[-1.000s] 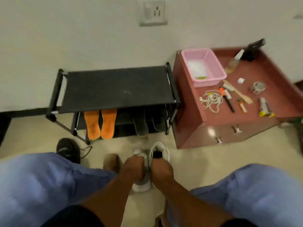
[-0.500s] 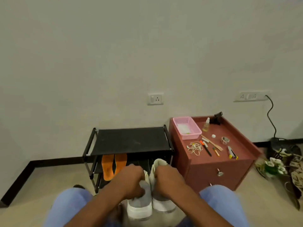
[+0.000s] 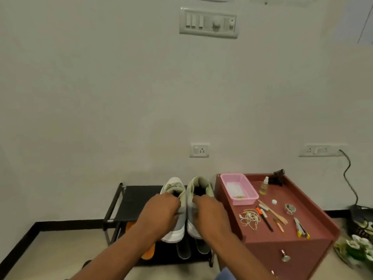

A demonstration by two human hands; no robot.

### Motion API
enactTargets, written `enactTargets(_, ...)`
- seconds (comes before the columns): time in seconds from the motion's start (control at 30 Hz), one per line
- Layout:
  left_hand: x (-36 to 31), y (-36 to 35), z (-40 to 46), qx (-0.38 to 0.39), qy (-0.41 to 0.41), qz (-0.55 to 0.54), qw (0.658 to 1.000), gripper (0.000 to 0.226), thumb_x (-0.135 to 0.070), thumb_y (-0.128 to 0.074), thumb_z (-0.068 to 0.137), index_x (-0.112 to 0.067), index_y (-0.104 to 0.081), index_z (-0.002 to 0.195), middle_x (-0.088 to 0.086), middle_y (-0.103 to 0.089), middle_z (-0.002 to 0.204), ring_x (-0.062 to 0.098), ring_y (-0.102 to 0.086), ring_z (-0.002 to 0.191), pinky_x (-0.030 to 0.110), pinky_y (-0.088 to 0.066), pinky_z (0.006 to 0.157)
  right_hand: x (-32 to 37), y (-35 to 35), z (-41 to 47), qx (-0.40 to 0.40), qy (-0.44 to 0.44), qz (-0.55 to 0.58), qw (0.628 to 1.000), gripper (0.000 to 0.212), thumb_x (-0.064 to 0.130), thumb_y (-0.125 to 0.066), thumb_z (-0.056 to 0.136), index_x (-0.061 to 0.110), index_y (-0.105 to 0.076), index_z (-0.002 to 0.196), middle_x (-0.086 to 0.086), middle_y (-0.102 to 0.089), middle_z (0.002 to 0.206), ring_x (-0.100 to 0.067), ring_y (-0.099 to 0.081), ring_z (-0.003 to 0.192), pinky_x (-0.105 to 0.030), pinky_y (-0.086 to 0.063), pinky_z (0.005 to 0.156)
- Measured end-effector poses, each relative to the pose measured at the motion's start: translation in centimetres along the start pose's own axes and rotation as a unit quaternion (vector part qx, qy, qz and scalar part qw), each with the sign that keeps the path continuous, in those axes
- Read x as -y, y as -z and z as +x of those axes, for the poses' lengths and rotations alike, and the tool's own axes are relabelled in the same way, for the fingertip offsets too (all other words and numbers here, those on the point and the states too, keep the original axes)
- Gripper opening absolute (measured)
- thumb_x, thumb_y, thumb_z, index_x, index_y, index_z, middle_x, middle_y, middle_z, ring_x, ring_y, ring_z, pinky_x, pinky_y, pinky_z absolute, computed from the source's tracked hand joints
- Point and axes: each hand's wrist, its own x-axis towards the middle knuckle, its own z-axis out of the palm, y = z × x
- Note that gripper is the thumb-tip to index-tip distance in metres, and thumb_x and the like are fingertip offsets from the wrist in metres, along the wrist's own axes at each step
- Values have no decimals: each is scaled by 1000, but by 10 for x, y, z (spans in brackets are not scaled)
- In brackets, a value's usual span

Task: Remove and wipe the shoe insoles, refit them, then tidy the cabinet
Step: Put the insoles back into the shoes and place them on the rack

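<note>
Sneakers, a pale grey-and-white pair, had been lifted off the floor within the last second and were held side by side over the top shelf of the black shoe rack [image 3: 131, 201]. The left sneaker [image 3: 174, 211] was gripped at its collar by the left hand [image 3: 160, 214], fingers curled into the opening; the right sneaker [image 3: 196, 205] was gripped the same way by the right hand [image 3: 210, 214]. On the rack's lower shelf an orange insole [image 3: 148, 253] and two dark insoles [image 3: 183, 250] were still lying loose, partly hidden by the arms. Whether insoles sat inside the raised sneakers could not be told. The lift was judged to mean this pair was being shelved. Beside the rack, the red cabinet [image 3: 302, 249] remained cluttered around its pink basket [image 3: 245, 201], so tidying was not yet begun.
</note>
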Motion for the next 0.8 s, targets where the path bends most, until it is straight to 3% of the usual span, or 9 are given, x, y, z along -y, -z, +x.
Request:
enactTargets(0.17,27,-64,56,-6,18,-41,999,21,-34,-51,100,-23,-69,103,-2,-69,104,20,-66,88,31,-52,83,-31,-54,56,-8,26,-6,1000,17,9,-58,92,19,-63,105,0,-66,111,-22,-64,96,-31,-48,79)
enactTargets(0.3,40,-109,101,-26,30,-64,997,22,-33,-50,101,-25,-68,111,-4,-69,109,20,-68,90,33,-55,85,-60,-93,96,-2,44,-19,999,32,7,-68,89,23,-65,117,4,-65,118,-18,-64,101,-29,-53,90)
enactTargets(0.37,43,-126,120,-19,27,-57,998,18,-31,-54,99,-23,-68,107,-2,-68,105,23,-68,87,36,-56,80,-73,-108,115,3,45,-14,999,34,6,-69,87,22,-66,117,3,-67,115,-18,-64,99,-28,-51,86)
enactTargets(0.43,49,-142,135,-2,8,-38,999,6,-27,-69,90,-21,-69,92,0,-67,93,24,-68,73,38,-56,65,-85,-125,130,7,33,-1,999,36,4,-70,85,19,-69,117,1,-68,112,-19,-65,97,-29,-51,85)
enactTargets(0.5,58,-162,143,15,-3,-34,999,14,-23,-83,77,-23,-69,82,-2,-67,84,21,-66,60,35,-56,53,-98,-144,141,13,19,17,1000,39,3,-71,84,15,-70,121,-1,-69,113,-22,-67,98,-33,-54,88)
enactTargets(0.67,67,-200,148,32,-5,-59,998,21,-28,-70,95,-24,-69,115,-3,-68,116,19,-71,89,31,-59,81,-122,-188,150,17,11,20,1000,39,8,-76,86,16,-69,123,0,-69,112,-20,-67,98,-34,-57,88)
enactTargets(0.8,64,-213,149,35,-12,-48,998,32,-23,-69,95,-20,-65,128,-1,-64,127,22,-70,99,34,-58,89,-127,-210,148,6,-8,35,999,40,8,-76,86,21,-69,123,4,-70,110,-16,-68,96,-31,-58,86)
